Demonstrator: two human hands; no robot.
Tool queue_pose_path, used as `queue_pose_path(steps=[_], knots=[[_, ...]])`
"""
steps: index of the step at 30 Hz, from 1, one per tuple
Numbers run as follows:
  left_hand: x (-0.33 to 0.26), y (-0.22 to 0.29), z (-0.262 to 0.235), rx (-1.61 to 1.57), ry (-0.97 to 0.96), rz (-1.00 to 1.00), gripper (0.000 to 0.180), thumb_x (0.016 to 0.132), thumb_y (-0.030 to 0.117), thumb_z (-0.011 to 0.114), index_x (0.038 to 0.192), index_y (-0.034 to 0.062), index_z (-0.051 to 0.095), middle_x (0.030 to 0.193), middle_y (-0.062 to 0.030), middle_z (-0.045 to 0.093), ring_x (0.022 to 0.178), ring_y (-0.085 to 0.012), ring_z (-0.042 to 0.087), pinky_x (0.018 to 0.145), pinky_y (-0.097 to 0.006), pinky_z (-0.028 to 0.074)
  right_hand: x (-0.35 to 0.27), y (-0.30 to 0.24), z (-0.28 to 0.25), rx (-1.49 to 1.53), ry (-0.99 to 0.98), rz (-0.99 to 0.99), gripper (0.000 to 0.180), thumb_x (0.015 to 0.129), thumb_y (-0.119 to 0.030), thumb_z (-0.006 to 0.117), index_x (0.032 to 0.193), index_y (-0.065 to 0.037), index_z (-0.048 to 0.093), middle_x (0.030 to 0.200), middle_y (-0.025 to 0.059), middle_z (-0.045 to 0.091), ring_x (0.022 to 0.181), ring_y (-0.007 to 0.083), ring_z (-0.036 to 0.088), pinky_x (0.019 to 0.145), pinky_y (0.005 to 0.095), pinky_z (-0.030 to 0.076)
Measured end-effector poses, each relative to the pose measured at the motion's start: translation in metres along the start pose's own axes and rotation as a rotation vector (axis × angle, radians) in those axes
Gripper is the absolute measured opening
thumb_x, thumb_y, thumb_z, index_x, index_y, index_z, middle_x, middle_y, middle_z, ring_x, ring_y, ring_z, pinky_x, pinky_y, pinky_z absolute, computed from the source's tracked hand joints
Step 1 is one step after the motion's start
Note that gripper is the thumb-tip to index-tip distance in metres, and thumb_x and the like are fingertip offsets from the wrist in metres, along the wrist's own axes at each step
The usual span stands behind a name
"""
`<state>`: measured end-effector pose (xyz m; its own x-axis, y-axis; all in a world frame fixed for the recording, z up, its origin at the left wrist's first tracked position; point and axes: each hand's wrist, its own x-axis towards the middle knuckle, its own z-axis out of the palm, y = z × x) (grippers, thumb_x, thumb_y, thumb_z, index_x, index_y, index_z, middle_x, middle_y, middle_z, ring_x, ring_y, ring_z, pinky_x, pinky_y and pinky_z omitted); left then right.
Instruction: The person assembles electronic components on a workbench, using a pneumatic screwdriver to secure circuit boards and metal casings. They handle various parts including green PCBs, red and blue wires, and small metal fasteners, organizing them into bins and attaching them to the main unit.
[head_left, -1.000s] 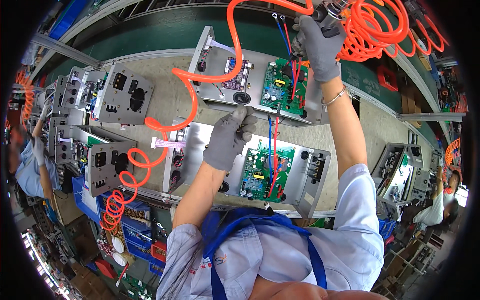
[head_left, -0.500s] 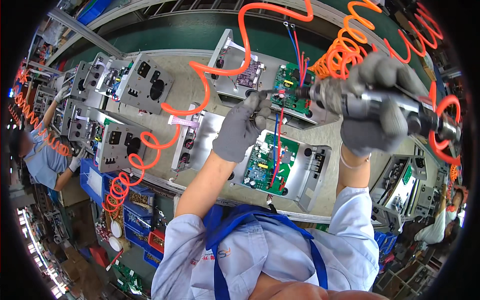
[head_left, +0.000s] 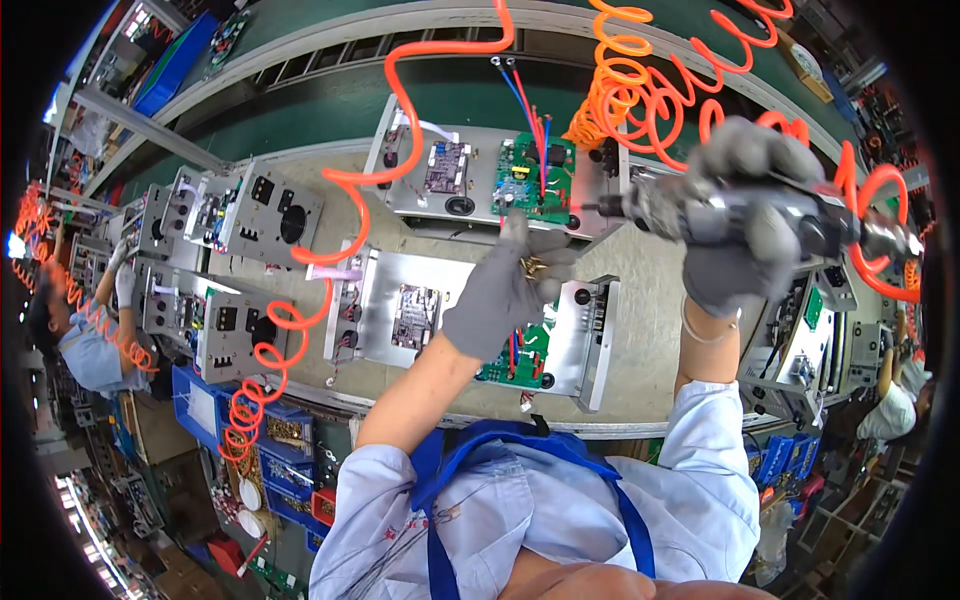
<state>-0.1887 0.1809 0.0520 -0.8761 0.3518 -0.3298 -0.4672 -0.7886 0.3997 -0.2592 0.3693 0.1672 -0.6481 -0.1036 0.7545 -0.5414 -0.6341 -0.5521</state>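
Observation:
My gloved left hand (head_left: 508,290) is cupped with its palm partly turned up, holding several small brass-coloured screws (head_left: 535,268). It hovers over the near metal chassis (head_left: 378,318) and hides part of that chassis's green circuit board (head_left: 528,372). My gloved right hand (head_left: 740,225) grips a pneumatic screwdriver (head_left: 800,222), held roughly level. Its bit (head_left: 597,208) points left, close to the right end of the far green circuit board (head_left: 537,180) in the far chassis (head_left: 400,199). Whether the bit touches anything I cannot tell. Red and blue wires (head_left: 543,150) rise from the far board.
An orange coiled air hose (head_left: 390,175) hangs across the left side. Further chassis units (head_left: 270,215) stand left, another (head_left: 800,345) right. Blue parts bins (head_left: 285,470) sit below the bench's left edge. A co-worker (head_left: 90,335) works at far left.
The screwdriver's bit, earlier at my left fingertips, is now apart from them. My left hand has turned, exposing the screws. The bench scene has shifted left in view.

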Motion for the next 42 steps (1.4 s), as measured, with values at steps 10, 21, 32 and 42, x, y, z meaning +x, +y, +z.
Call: queue_pose_path(steps=[10, 21, 32, 42], knots=[[-0.045, 0.004, -0.012, 0.162, 0.097, 0.082, 0.038, 0.092, 0.016, 0.058, 0.123, -0.0037, 0.050, 0.103, -0.0132, 0.062, 0.080, -0.0145, 0.059, 0.065, -0.024, 0.048, 0.031, 0.143, -0.044, -0.395, 0.125, 0.189, 0.026, 0.075, 0.006, 0.061, 0.101, -0.001, 0.059, 0.089, 0.0044, 0.065, 0.081, 0.0092, 0.062, 0.073, 0.0228, 0.050], [-0.043, 0.006, -0.038, 0.116, 0.143, 0.136, 0.030, 0.090, 0.023, 0.063, 0.111, 0.0027, 0.057, 0.084, -0.0052, 0.060, 0.063, -0.0087, 0.051, 0.050, -0.018, 0.038, 0.047, 0.184, -0.050, -0.391, 0.209, 0.318, 0.026, 0.075, -0.006, 0.067, 0.099, 0.000, 0.058, 0.085, 0.0035, 0.065, 0.079, 0.0107, 0.063, 0.074, 0.0253, 0.053], [-0.054, 0.005, -0.043, 0.151, 0.188, 0.191, 0.038, 0.092, 0.030, 0.060, 0.112, -0.0022, 0.056, 0.081, -0.0044, 0.061, 0.061, -0.0075, 0.052, 0.051, -0.018, 0.039, 0.045, 0.201, -0.046, -0.449, 0.116, 0.256, 0.028, 0.073, -0.011, 0.069, 0.097, -0.001, 0.059, 0.084, 0.0011, 0.064, 0.074, 0.0087, 0.061, 0.070, 0.0249, 0.051], [-0.050, -0.003, -0.018, 0.120, 0.007, 0.293, 0.030, 0.095, 0.020, 0.056, 0.113, -0.0030, 0.052, 0.091, -0.0052, 0.053, 0.077, -0.0093, 0.051, 0.066, -0.019, 0.043, 0.032, 0.063, 0.000, -0.212, 0.153, 0.329, 0.038, 0.083, -0.007, 0.054, 0.120, 0.000, 0.051, 0.100, 0.0120, 0.061, 0.071, 0.0133, 0.054, 0.057, 0.0262, 0.045]])
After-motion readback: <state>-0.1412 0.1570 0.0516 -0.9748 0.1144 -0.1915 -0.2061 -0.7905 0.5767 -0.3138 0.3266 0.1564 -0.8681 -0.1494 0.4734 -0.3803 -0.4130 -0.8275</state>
